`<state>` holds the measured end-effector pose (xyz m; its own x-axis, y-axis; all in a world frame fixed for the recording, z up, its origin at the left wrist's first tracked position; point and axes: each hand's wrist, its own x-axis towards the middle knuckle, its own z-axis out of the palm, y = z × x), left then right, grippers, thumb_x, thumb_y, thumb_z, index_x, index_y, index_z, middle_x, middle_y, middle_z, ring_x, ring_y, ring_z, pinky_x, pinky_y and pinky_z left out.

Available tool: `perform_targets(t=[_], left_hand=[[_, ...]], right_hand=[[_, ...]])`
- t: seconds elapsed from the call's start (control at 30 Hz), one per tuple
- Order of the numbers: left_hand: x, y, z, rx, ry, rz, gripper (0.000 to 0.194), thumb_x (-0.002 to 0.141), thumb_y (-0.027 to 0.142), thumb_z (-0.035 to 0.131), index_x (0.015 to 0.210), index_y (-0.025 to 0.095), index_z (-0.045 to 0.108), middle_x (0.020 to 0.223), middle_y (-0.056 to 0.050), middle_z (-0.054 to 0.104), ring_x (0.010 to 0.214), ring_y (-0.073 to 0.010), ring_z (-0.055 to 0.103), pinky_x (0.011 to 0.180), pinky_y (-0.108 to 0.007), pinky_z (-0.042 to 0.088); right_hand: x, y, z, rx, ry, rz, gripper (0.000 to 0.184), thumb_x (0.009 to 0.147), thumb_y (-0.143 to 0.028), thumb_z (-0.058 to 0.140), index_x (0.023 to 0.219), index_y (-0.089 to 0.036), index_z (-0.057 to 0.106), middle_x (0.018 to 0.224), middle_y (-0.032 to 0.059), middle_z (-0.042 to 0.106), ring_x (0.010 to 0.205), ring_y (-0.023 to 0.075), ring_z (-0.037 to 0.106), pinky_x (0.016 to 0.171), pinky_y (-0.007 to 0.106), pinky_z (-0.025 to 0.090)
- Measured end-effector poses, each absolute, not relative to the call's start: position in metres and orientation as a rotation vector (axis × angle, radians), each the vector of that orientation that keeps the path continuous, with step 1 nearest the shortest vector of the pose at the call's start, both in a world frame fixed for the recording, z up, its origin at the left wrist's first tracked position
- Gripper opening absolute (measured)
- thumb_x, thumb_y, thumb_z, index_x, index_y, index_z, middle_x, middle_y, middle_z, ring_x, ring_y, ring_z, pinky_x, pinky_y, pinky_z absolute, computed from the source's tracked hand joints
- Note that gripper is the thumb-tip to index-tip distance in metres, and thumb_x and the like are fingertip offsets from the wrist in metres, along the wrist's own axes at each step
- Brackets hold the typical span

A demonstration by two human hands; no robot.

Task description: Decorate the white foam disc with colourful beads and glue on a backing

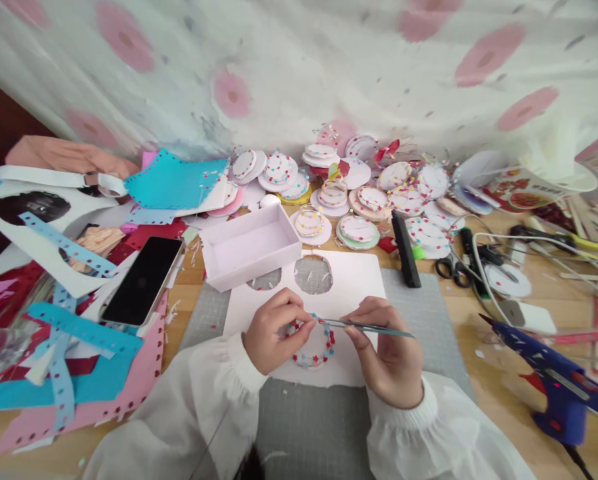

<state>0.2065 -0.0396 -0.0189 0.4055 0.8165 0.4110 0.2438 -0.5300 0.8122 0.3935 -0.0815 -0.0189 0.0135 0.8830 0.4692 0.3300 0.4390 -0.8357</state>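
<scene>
Tweezers (386,329) are pinched in my right hand (391,357), their tips pointing left to the top edge of a ring (329,350) dotted with small red and blue pieces. With thumb and forefinger closed, my left hand (279,333) grips the upper left edge of that ring; the exact spot is hidden by the fingertips. Beneath the ring is a white sheet (361,273) with round holes cut in it, lying on a grey cutting mat (319,427). An open white box (251,247) rests over the sheet's far left corner.
Several decorated paper discs (359,229) crowd the back. At left lie a phone (143,280) and coloured paper scraps (83,327). Toward the right are a black bar (405,250), scissors (453,272), cables and a blue glue gun (553,373). A paper bowl (533,187) stands behind.
</scene>
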Motion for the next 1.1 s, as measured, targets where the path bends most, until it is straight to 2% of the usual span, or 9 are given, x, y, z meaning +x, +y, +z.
perform_targets(t=[0.17, 0.27, 0.37, 0.5, 0.63, 0.77, 0.87, 0.97, 1.1], left_hand=[[0.206, -0.04, -0.019, 1.996, 0.891, 1.1, 0.006, 0.079, 0.01, 0.061, 0.076, 0.014, 0.064, 0.076, -0.004, 0.054, 0.068, -0.0115, 0.054, 0.06, -0.023, 0.046], [0.206, -0.04, -0.02, 1.991, 0.91, 1.085, 0.007, 0.079, 0.01, 0.06, 0.075, 0.014, 0.064, 0.076, -0.004, 0.054, 0.066, -0.0111, 0.054, 0.059, -0.023, 0.045], [0.207, -0.039, -0.023, 1.999, 0.92, 1.074, 0.007, 0.079, 0.01, 0.06, 0.074, 0.014, 0.064, 0.076, -0.004, 0.054, 0.068, -0.0118, 0.054, 0.061, -0.024, 0.046], [0.206, -0.039, -0.024, 2.058, 0.945, 1.064, 0.008, 0.081, 0.016, 0.059, 0.077, 0.015, 0.065, 0.076, -0.004, 0.055, 0.069, -0.0134, 0.055, 0.064, -0.027, 0.047], [0.204, -0.039, -0.02, 2.124, 1.004, 1.102, 0.013, 0.082, 0.02, 0.056, 0.085, 0.015, 0.068, 0.078, -0.006, 0.057, 0.074, -0.0168, 0.056, 0.069, -0.032, 0.047], [0.206, -0.039, -0.016, 2.045, 1.004, 1.082, 0.017, 0.086, 0.016, 0.052, 0.081, 0.016, 0.068, 0.077, -0.005, 0.058, 0.071, -0.0145, 0.057, 0.067, -0.028, 0.048], [0.208, -0.038, -0.016, 2.003, 0.98, 1.037, 0.012, 0.082, 0.014, 0.056, 0.074, 0.015, 0.065, 0.075, -0.004, 0.057, 0.068, -0.0127, 0.056, 0.064, -0.025, 0.047], [0.208, -0.037, -0.014, 1.955, 1.016, 0.973, 0.002, 0.078, 0.014, 0.061, 0.076, 0.015, 0.062, 0.072, -0.001, 0.055, 0.063, -0.0111, 0.053, 0.059, -0.023, 0.045], [0.207, -0.039, -0.001, 1.991, 1.08, 1.049, 0.006, 0.078, 0.017, 0.063, 0.084, 0.017, 0.063, 0.071, 0.0, 0.053, 0.064, -0.011, 0.051, 0.062, -0.024, 0.044]], right_hand=[[0.392, -0.082, -0.019, -1.097, -1.513, 0.65, 0.017, 0.078, -0.007, 0.06, 0.086, -0.021, 0.055, 0.079, 0.0032, 0.061, 0.077, 0.0182, 0.055, 0.069, 0.035, 0.044], [0.39, -0.08, -0.018, -1.073, -1.3, 0.705, 0.012, 0.08, -0.011, 0.059, 0.086, -0.021, 0.055, 0.077, 0.0022, 0.059, 0.077, 0.0171, 0.056, 0.07, 0.034, 0.044], [0.39, -0.077, -0.014, -1.068, -1.035, 0.733, 0.006, 0.082, -0.018, 0.06, 0.085, -0.021, 0.056, 0.079, 0.0023, 0.058, 0.076, 0.0156, 0.056, 0.063, 0.029, 0.043], [0.394, -0.072, -0.011, -1.069, -0.853, 0.95, 0.011, 0.08, -0.025, 0.064, 0.087, -0.021, 0.058, 0.089, 0.005, 0.063, 0.074, 0.0144, 0.057, 0.058, 0.025, 0.042], [0.395, -0.071, -0.012, -1.015, -0.842, 1.072, 0.011, 0.078, -0.028, 0.067, 0.082, -0.021, 0.06, 0.084, 0.0041, 0.065, 0.063, 0.011, 0.053, 0.056, 0.025, 0.041], [0.394, -0.07, -0.014, -0.967, -0.87, 1.089, 0.01, 0.08, -0.028, 0.065, 0.081, -0.02, 0.06, 0.079, 0.0024, 0.065, 0.056, 0.0086, 0.048, 0.056, 0.026, 0.04], [0.395, -0.069, -0.016, -0.952, -0.89, 1.115, 0.01, 0.08, -0.027, 0.065, 0.081, -0.02, 0.059, 0.079, 0.0025, 0.065, 0.056, 0.0085, 0.048, 0.055, 0.025, 0.039], [0.396, -0.069, -0.019, -0.95, -0.885, 1.133, 0.011, 0.08, -0.027, 0.066, 0.081, -0.02, 0.058, 0.079, 0.0017, 0.065, 0.057, 0.0084, 0.047, 0.055, 0.024, 0.039], [0.394, -0.069, -0.021, -0.938, -0.9, 1.147, 0.012, 0.079, -0.027, 0.067, 0.08, -0.02, 0.057, 0.079, 0.001, 0.066, 0.055, 0.0082, 0.047, 0.054, 0.024, 0.038]])
